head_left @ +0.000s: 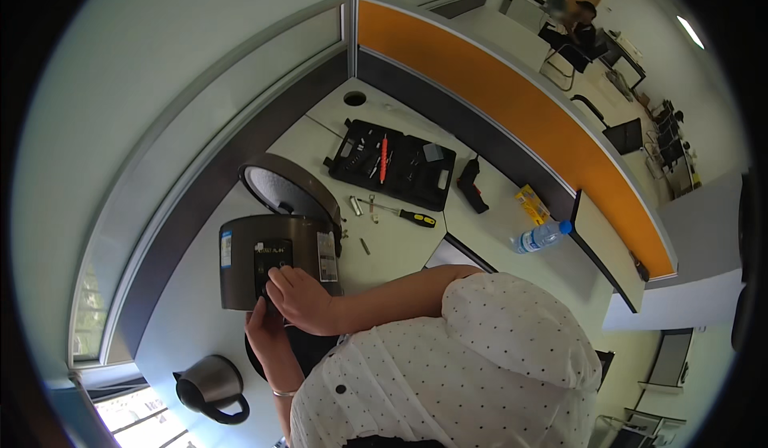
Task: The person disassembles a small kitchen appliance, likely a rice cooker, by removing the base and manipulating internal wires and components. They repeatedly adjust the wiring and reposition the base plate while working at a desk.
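Cooker is on the desk, left part, front face toward the person. Lid is up and tipped back. Dark control panel on the front, blue-and-white sticker on one side of it, pale label on the other.

Right hand: on the panel, fingers bent against it, forearm coming in from the right. Can't tell if it's clamped on anything or just pressing. Left hand: just below, fingers up at the panel's lower end, bracelet on the wrist. Grip is hidden, can't tell if closed. Hands are close together.

Right of the cooker: small metal parts, a thin dark rod and a yellow-black screwdriver lying flat. Behind those, black tool case, open, with a red tool in it. Black drill just right of the case. Farther right, yellow box and a blue-capped bottle near each other, bottle on its side. Kettle at lower left, well apart from the case. Orange partition behind the desk, seated person beyond it.
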The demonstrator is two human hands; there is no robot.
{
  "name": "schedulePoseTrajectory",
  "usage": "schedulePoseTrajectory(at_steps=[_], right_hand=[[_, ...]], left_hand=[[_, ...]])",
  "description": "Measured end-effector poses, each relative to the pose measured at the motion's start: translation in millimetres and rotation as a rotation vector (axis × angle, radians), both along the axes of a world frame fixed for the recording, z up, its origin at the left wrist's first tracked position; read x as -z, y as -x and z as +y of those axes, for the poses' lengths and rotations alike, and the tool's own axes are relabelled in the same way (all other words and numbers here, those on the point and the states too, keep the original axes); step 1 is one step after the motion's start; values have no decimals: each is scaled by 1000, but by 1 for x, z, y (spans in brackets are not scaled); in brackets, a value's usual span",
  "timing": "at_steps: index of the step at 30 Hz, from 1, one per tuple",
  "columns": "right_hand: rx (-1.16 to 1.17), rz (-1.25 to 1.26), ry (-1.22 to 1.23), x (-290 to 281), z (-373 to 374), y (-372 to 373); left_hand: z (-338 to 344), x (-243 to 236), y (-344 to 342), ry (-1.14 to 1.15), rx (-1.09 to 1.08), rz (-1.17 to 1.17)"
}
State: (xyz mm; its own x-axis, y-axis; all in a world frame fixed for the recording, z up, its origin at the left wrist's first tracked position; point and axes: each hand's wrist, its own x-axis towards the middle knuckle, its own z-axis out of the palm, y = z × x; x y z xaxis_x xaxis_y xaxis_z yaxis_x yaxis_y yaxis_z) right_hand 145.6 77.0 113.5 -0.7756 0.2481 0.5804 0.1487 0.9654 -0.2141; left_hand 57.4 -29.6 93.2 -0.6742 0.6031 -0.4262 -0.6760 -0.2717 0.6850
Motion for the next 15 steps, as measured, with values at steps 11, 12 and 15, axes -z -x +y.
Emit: schedulePoseTrajectory(at_steps=[11, 12, 15], right_hand=[[84, -185, -181, -5, -4, 1], [67, -205, -152, -9, -2, 0], [-14, -210, 42, -20, 4, 0]], left_hand=[[4, 18, 9, -90, 143, 43], [11, 3, 1, -66, 95, 15], [12, -6, -1, -56, 73, -8]])
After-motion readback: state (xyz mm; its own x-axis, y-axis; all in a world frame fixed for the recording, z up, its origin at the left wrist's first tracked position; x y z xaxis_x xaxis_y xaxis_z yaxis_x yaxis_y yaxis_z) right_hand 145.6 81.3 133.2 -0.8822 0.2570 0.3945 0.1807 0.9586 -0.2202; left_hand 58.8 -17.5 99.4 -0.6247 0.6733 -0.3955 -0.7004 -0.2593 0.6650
